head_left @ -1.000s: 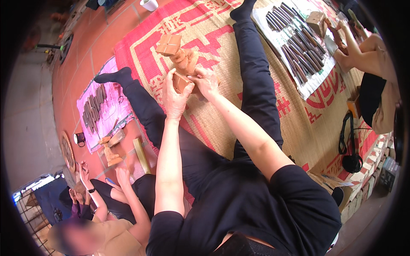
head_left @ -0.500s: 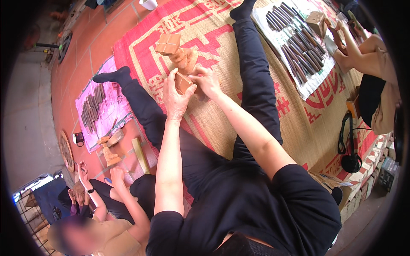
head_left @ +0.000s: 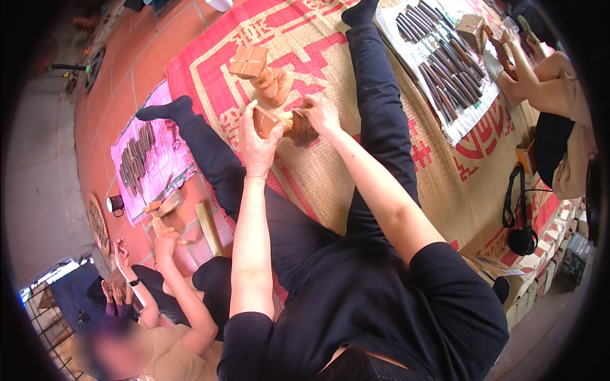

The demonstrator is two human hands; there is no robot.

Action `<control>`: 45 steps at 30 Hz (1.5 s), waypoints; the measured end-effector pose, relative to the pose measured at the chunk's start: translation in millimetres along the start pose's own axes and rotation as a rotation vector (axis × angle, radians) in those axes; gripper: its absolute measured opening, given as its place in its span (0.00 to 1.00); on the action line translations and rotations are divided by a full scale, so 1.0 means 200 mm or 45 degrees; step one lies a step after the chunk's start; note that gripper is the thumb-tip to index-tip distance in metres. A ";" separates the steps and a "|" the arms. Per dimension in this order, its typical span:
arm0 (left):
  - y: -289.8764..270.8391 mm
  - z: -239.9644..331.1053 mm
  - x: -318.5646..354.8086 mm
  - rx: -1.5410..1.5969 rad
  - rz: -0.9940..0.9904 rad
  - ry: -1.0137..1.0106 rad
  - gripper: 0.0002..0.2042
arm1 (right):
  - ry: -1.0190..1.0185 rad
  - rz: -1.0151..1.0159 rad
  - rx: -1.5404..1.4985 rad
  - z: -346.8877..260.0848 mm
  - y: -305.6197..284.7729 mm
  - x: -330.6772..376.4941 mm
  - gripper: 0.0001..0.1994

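Note:
A small carved wooden figure (head_left: 288,120) with a square base lies tilted between my hands, above the mat. My left hand (head_left: 257,145) is closed round its square base, thumb on the near edge and fingers on the far side. At the figure's other end, the fingers of my right hand (head_left: 324,116) are bent and closed on it; their tips are partly hidden. Just beyond my hands, a second carved wooden figure (head_left: 276,87) with a squared block end marked with pale crossed lines rests on the mat.
My outstretched legs flank the red-and-tan woven mat (head_left: 318,184). Many dark chisel-like tools (head_left: 454,73) lie on a white cloth at right, beside another person's hands. On the left, more tools (head_left: 136,159) lie on a pink cloth (head_left: 166,101). A co-worker's hand (head_left: 166,244) holds another carving.
The held figure has turned, so more of its carved body shows between my hands. My right hand has moved right, away from the base. The left co-worker's hand has reached up to a carving.

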State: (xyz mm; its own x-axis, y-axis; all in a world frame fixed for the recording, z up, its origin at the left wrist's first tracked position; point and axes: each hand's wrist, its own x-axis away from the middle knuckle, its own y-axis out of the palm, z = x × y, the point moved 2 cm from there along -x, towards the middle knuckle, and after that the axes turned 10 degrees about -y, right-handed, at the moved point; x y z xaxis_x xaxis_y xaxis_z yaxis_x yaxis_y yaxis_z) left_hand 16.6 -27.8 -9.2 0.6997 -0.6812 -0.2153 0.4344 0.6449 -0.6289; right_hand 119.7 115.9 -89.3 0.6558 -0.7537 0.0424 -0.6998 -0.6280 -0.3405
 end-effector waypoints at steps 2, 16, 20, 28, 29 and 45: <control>-0.01 0.00 0.01 0.043 -0.003 -0.023 0.39 | -0.056 0.012 -0.076 0.01 0.00 -0.01 0.10; -0.02 0.04 0.00 0.028 0.027 0.025 0.37 | -0.020 -0.180 -0.024 0.01 -0.04 -0.05 0.13; 0.01 0.07 -0.02 -0.036 0.024 0.078 0.38 | -0.122 0.135 -0.332 -0.02 0.05 -0.06 0.11; 0.02 0.05 -0.03 -0.029 0.032 0.056 0.38 | 0.005 0.104 0.223 -0.02 -0.01 -0.01 0.12; 0.01 0.06 -0.01 -0.041 0.032 0.122 0.38 | -0.039 0.067 0.274 -0.01 -0.02 0.00 0.12; 0.00 0.06 0.06 -0.039 0.042 0.050 0.39 | -0.231 0.252 -0.109 0.01 0.08 0.02 0.11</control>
State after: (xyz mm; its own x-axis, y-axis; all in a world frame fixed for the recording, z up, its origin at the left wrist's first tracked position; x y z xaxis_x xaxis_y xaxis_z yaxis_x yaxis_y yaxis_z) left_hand 32.1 -31.6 -3.3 0.6902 -0.6734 -0.2649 0.3934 0.6564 -0.6437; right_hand 111.9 104.0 -95.4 0.5386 -0.8212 -0.1884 -0.8356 -0.4918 -0.2449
